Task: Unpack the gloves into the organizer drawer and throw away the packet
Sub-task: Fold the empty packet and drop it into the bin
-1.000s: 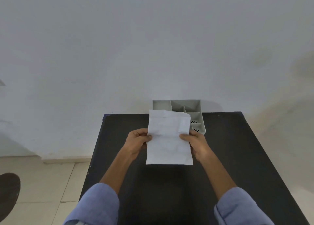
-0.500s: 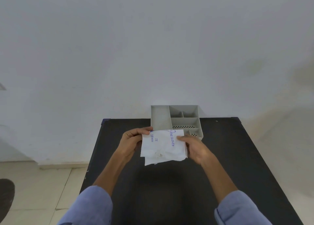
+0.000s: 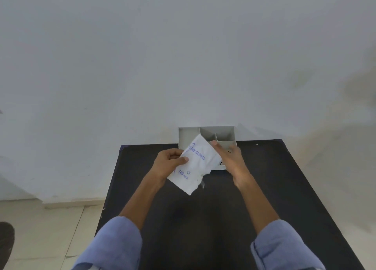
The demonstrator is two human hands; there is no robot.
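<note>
A white glove packet (image 3: 195, 164) with blue print is held tilted above the black table (image 3: 203, 218). My left hand (image 3: 169, 161) pinches its left edge, thumb on top. My right hand (image 3: 230, 157) is beside the packet's upper right edge, fingers spread, touching or just off it. The packet's lower right edge looks torn, with a bit of clear film sticking out. Behind it stands the grey organizer drawer (image 3: 187, 135) with several compartments, at the table's far edge against the wall. Its front part is hidden by the packet and my right hand.
A white wall (image 3: 183, 66) rises right behind the table. Tiled floor (image 3: 50, 229) lies to the left, with a dark object (image 3: 6, 241) at the far left edge. Blue sleeves cover both forearms near the bottom.
The packet was turned printed side up and rotated to a tilt. My right hand has let go of its edge and opened; my left hand keeps its hold.
</note>
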